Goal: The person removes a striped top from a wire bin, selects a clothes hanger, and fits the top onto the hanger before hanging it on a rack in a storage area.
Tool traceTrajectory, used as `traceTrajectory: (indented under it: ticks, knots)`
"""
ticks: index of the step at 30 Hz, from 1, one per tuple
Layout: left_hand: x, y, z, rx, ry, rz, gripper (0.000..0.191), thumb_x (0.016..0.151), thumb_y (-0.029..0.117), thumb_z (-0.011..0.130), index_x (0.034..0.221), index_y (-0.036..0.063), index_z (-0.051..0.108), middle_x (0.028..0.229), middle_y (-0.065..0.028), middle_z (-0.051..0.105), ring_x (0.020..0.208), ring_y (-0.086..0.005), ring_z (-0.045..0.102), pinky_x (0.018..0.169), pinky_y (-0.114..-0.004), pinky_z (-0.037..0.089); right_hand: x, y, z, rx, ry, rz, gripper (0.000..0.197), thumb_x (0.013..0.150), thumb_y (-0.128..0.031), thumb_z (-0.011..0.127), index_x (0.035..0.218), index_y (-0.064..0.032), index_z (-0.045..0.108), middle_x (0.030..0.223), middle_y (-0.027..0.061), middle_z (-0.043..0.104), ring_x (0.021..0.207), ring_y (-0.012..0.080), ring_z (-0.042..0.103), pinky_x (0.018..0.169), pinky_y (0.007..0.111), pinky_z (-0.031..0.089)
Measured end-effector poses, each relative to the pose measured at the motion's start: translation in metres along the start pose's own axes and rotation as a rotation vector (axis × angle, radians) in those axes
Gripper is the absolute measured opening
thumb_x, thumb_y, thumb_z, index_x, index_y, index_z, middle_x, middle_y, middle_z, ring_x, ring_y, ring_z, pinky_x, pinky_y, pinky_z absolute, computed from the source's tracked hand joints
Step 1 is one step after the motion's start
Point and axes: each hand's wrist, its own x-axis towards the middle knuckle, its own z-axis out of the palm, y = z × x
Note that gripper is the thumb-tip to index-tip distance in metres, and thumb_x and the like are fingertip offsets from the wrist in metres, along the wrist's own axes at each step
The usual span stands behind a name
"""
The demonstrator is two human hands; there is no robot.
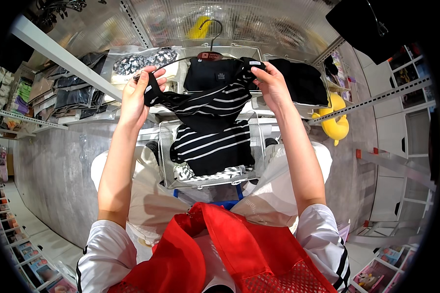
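A black bra top with white stripes [220, 97] hangs from a dark clothes hanger [216, 33] held up between my two hands. My left hand [141, 91] pinches the hanger's left end, with one strap beside the fingers. At the other end, my right hand [273, 86] grips the hanger tip and the second strap, near a small white label. Below the garment, a white wire mesh basket [259, 146] stands between my knees. A folded black and white striped garment [212, 146] lies in it, on top of other patterned cloth [183, 171].
More wire baskets with black garments [297, 82] line the shelf ahead. Bagged clothing [73, 86] is stacked at left, beside a diagonal white shelf post [66, 55]. A yellow plush item [335, 121] hangs at right, near a white perforated bar [374, 97].
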Motion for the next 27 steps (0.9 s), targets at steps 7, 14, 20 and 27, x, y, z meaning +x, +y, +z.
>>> traceTrajectory:
  ticks: [7, 14, 20, 27]
  knots:
    - [-0.001, -0.004, 0.004, -0.101, 0.109, 0.002, 0.037, 0.088, 0.028, 0.051, 0.110, -0.0005, 0.046, 0.108, -0.0168, 0.055, 0.090, -0.0198, 0.058, 0.076, -0.030, 0.050, -0.003, 0.006, 0.013, 0.469, -0.137, 0.036, 0.013, 0.081, -0.009, 0.059, 0.093, -0.0098, 0.055, 0.090, -0.0003, 0.061, 0.085, 0.0104, 0.057, 0.079, 0.026, 0.044]
    - [-0.004, -0.010, 0.000, -0.117, 0.092, -0.025, 0.036, 0.088, 0.029, 0.049, 0.110, 0.0004, 0.046, 0.109, -0.0153, 0.054, 0.093, -0.0194, 0.056, 0.078, -0.030, 0.049, -0.006, 0.003, 0.028, 0.297, -0.100, 0.012, 0.007, 0.081, -0.008, 0.059, 0.084, -0.0104, 0.053, 0.078, -0.0033, 0.058, 0.072, 0.0066, 0.055, 0.065, 0.020, 0.044]
    - [0.000, -0.002, -0.001, -0.120, 0.208, 0.031, 0.038, 0.087, 0.031, 0.050, 0.112, 0.0018, 0.045, 0.112, -0.0130, 0.053, 0.097, -0.0163, 0.055, 0.084, -0.028, 0.046, -0.001, 0.008, 0.005, 0.315, -0.021, -0.032, 0.009, 0.081, -0.011, 0.060, 0.088, -0.0108, 0.053, 0.080, -0.0029, 0.059, 0.072, 0.0073, 0.056, 0.065, 0.022, 0.043]
    - [0.006, -0.008, -0.014, -0.195, 0.243, 0.053, 0.037, 0.088, 0.029, 0.049, 0.112, 0.0019, 0.044, 0.113, -0.0142, 0.053, 0.099, -0.0172, 0.054, 0.086, -0.029, 0.046, -0.004, 0.004, 0.004, 0.363, 0.038, -0.024, 0.010, 0.081, -0.011, 0.060, 0.089, -0.0111, 0.053, 0.079, -0.0036, 0.059, 0.071, 0.0064, 0.055, 0.065, 0.022, 0.043]
